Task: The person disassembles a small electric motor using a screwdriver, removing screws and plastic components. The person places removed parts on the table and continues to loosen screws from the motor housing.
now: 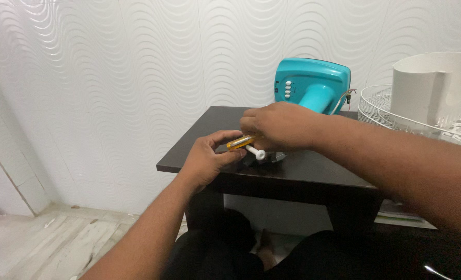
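My right hand (279, 126) is closed around the amber handle of a screwdriver (239, 142), held over the near left part of a dark wooden table (313, 171). My left hand (207, 155) pinches the handle's left end with thumb and fingers. Just under the handle a small white peg-like part (256, 152) sticks out from a dark piece (269, 158) resting on the table; most of that piece is hidden by my right hand.
A teal fan base (313, 85) with white buttons stands at the back of the table. To the right are a white wire fan guard (380, 111) and a white curved plastic housing (430, 88). A wavy white wall lies behind, pale floor at lower left.
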